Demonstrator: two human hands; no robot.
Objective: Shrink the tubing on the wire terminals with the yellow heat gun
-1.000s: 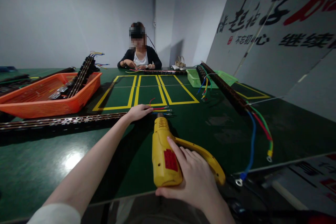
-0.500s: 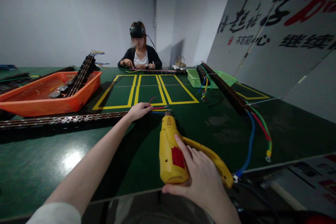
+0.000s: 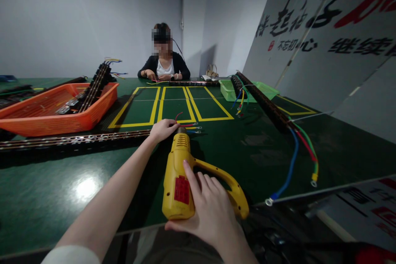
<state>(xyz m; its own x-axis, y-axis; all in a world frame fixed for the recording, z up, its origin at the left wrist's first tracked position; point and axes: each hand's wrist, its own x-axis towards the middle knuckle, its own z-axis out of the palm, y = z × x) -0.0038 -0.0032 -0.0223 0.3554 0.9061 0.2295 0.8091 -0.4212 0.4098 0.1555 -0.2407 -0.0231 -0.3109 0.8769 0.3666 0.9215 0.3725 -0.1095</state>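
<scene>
My right hand (image 3: 212, 202) is wrapped round a yellow heat gun (image 3: 177, 173) with a red label. Its metal nozzle (image 3: 182, 130) points away from me, close to my left hand's fingertips. My left hand (image 3: 163, 130) is closed over the wires (image 3: 187, 125) at the end of a long dark busbar strip (image 3: 77, 139). Red, yellow and blue wires with metal ring terminals stick out to the right of my fingers. A thin red strand curls up beside them. What my left fingertips press on is partly hidden.
An orange basket (image 3: 58, 126) holding strips stands at the left. A green basket (image 3: 227, 90) is at the back right, with a long strip (image 3: 266, 101) leaning over it. Its wires (image 3: 293, 165) reach the table's front edge. Across the table (image 3: 262, 148) sits a person (image 3: 164, 60) with hands on another strip.
The heat gun has moved left with my right hand, bringing its nozzle nearer my left hand. The blue wire's terminal now shows. My left hand stays at the wires.
</scene>
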